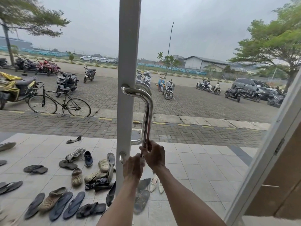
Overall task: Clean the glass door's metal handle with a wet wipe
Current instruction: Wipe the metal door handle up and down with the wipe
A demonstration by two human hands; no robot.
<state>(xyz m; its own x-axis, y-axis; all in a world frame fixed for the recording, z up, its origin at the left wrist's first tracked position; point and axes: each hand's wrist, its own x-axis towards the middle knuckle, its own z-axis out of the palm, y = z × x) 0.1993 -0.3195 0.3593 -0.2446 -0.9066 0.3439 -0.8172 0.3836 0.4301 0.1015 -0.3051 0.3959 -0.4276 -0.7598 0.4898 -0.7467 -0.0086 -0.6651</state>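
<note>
One polished steel handle [149,111], a round tube bent into a D, is fixed to the white door stile [128,46]. Two hands meet at the handle's lower end. The right hand [154,155] curls its fingers round the tube. The left hand [133,167], just left of it, has curled fingers, but I cannot tell what they grip. Rubber sandals [65,203] lie scattered on smooth floor tiles [195,160] left of the handle.

Light: you get flat, overcast daylight, no hard shadows | Glare: sky highlights streak your metal handle [148,111] | Blur: your left hand [132,167] smears slightly | Edges: wide-angle bend bows the door frame [267,144]
</note>
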